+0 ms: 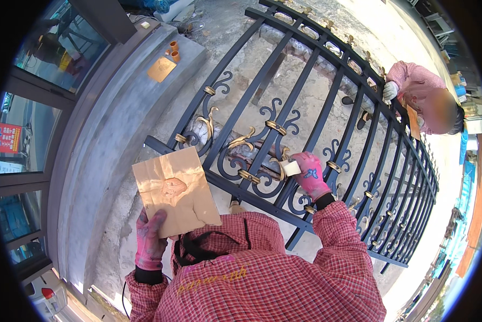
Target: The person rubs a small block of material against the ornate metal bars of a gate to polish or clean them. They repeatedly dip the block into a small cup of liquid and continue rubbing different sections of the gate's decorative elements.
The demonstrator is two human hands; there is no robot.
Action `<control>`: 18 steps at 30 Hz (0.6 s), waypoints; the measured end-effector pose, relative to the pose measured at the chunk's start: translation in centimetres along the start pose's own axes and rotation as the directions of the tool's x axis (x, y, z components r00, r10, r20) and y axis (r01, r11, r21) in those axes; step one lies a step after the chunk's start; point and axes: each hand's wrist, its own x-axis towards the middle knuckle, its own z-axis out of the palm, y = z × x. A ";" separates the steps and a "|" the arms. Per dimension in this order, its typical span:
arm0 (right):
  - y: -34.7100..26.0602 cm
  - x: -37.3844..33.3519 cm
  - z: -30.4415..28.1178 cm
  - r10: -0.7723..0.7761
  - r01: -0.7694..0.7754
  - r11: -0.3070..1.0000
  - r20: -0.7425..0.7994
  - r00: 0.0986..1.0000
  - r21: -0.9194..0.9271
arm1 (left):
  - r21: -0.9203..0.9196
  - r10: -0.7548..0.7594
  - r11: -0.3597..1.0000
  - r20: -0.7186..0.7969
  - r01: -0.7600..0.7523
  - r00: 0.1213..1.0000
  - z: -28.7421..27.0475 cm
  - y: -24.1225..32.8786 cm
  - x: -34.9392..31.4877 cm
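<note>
Nearest the camera, a red checked shirt fills the lower edge, and two pink-gloved hands are raised from it. One sheet of brown cardboard [175, 191], marked with a copper-coloured smear at its middle, is gripped at its lower edge by the left hand [149, 242], the fingers closed on it. One small white sponge [292, 168] is pinched in the closed fingers of the right hand [310, 175] and is pressed against a gold-painted scroll of the black iron gate [326, 115], which is laid flat just beyond. Further left, on the grey concrete ledge [117, 123], one second copper-smeared board [161, 68] is seen, with two small orange cups [174, 50] beside it. At the far side of the gate, one other person in a pink checked shirt is seen, a white-gloved hand [390, 90] resting on the top rail.
</note>
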 end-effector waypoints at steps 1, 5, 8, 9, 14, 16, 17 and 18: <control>-0.2 -0.2 0.1 -0.092 0.095 0.993 0.042 0.995 -0.064 | 0.003 0.003 1.000 -0.014 -0.003 1.000 -0.3 -0.2 -0.1; -0.2 0.3 0.5 -0.100 0.106 0.991 0.077 0.992 -0.080 | -0.016 0.004 1.000 -0.004 -0.004 1.000 -0.2 -0.4 0.3; -1.0 0.6 0.9 -0.168 0.179 0.973 0.086 0.982 -0.144 | -0.022 -0.030 0.999 -0.008 0.030 1.000 -0.1 -0.3 0.0; -1.4 0.7 0.9 -0.143 0.151 0.975 0.060 0.988 -0.166 | -0.024 -0.041 0.999 -0.016 0.041 0.999 -0.1 -0.3 0.1; -2.2 2.3 2.2 -0.241 0.251 0.954 0.081 0.967 -0.164 | -0.050 0.013 0.999 0.004 -0.013 1.000 -0.4 -0.7 0.1; -2.2 2.5 2.1 -0.203 0.205 0.964 0.029 0.979 -0.172 | -0.053 0.015 0.998 0.010 -0.015 1.000 -0.5 -0.5 0.1; -2.6 2.5 1.8 -0.193 0.191 0.965 0.007 0.981 -0.178 | -0.051 0.017 0.999 0.014 -0.016 1.000 -0.6 -0.6 0.1; -2.8 2.5 1.6 -0.183 0.177 0.967 -0.014 0.983 -0.184 | -0.049 0.019 0.999 0.019 -0.018 1.000 -0.8 -0.6 0.1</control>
